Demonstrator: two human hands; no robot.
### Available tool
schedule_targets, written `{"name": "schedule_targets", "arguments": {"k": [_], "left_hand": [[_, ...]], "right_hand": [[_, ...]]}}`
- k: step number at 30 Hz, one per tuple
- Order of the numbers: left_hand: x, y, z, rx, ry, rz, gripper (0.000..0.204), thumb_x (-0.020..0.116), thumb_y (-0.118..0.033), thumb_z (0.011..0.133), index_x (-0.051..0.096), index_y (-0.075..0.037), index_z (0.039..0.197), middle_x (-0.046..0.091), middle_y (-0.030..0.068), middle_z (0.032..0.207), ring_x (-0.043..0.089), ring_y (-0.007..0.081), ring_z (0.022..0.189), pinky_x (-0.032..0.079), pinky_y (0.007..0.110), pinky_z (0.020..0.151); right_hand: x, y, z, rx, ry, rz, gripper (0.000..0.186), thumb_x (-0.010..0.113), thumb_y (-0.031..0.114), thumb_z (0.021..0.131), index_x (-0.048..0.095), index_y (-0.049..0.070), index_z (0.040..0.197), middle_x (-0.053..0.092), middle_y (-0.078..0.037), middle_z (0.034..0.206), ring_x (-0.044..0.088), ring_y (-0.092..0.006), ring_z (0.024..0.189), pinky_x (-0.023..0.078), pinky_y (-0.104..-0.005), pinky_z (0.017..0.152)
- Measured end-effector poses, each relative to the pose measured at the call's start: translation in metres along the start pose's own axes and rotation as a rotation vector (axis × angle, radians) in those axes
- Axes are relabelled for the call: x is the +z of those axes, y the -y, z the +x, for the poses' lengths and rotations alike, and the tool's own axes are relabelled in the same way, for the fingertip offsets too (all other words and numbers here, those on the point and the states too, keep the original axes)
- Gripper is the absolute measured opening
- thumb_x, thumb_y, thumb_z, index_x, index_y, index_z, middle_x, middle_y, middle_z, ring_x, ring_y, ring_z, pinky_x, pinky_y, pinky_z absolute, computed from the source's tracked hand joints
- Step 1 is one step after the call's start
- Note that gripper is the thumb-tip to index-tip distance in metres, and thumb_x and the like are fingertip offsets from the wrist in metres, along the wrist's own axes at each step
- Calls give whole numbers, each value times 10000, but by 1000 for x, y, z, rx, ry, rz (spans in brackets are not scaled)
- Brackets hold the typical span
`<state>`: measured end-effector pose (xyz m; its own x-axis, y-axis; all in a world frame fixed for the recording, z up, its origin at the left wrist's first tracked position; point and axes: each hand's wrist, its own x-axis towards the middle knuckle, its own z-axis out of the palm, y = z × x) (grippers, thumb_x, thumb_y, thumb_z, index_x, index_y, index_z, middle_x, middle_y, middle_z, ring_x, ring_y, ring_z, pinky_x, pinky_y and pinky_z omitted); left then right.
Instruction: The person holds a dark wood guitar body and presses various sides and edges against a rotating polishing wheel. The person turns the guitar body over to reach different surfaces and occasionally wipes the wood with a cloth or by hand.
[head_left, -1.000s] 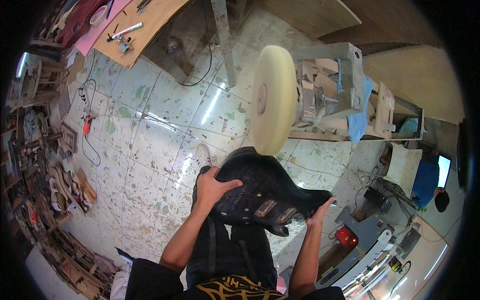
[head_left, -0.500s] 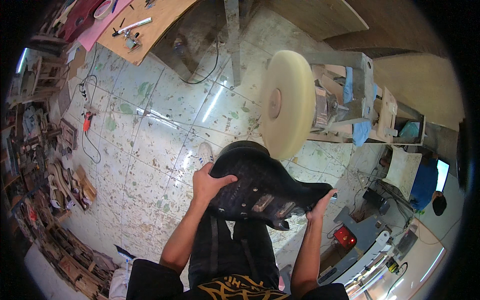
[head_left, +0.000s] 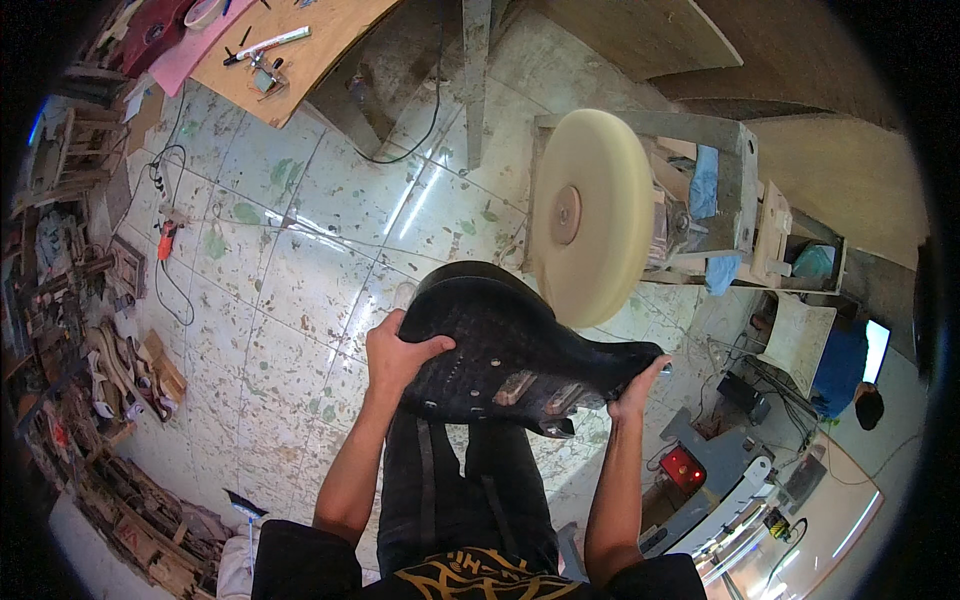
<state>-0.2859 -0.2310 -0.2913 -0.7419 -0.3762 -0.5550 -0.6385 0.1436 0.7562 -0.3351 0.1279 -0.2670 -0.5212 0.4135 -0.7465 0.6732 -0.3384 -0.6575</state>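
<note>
A black electric guitar body (head_left: 480, 350) is held level between my two hands, its face with pickup cavities and small holes turned up. My left hand (head_left: 398, 352) grips the rounded lower end, thumb on top and fingers underneath. At the other end, my right hand (head_left: 638, 388) is wrapped round a pointed horn. Just beyond the body stands a large cream buffing wheel (head_left: 592, 215) with a round hub. The body's far edge lies close to the wheel's lower rim; whether they touch I cannot tell.
The wheel's motor sits on a wooden stand (head_left: 745, 190) hung with blue cloths. A workbench (head_left: 290, 60) with small parts is at the far left. An orange power tool (head_left: 166, 240) and its cord lie on the tiled floor. Wood pieces line the left. A person (head_left: 845, 375) is far right.
The guitar body has shifted slightly left and away from me, with both hands still on it. The wheel appears a little lower and further right in view.
</note>
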Motion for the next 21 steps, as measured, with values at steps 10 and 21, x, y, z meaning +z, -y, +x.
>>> {"name": "schedule_targets", "arguments": {"k": [10,21], "left_hand": [[-26,-2,20,28,-66,-24,557,896,-372,502,652,10,827,692,119,763,670,207,705,515,324,667],[-58,7,32,15,-95,-76,563,896,-346,502,659,20,859,692,116,772,663,191,705,514,317,673]], "right_hand": [[37,-2,1,20,57,32,887,304,815,789,485,83,1257,531,-116,1267,518,-291,1123,401,-443,990],[80,-12,-12,-24,164,-4,934,275,797,810,320,84,1412,401,-107,1417,443,-280,1243,367,-415,1039]]}}
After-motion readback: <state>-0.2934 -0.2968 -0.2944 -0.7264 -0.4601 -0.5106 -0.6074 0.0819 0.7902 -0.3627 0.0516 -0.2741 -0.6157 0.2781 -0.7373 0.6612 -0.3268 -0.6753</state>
